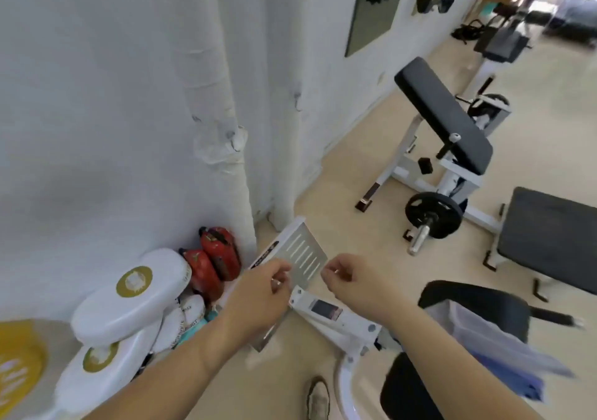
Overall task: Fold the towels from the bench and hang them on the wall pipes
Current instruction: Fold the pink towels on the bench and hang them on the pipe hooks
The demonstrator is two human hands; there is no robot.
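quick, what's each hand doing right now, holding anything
Left hand: closed, fingers curled, nothing visible in its grip.
Right hand: closed, fingers curled, nothing visible in its grip.

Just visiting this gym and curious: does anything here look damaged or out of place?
Yes: the white wrapping on the wall pipe is torn and bulging midway up, unlike the smoother stretch below.

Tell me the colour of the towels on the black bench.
The towels are pale bluish-grey, with deeper blue beneath; head view, somewhat blurred.
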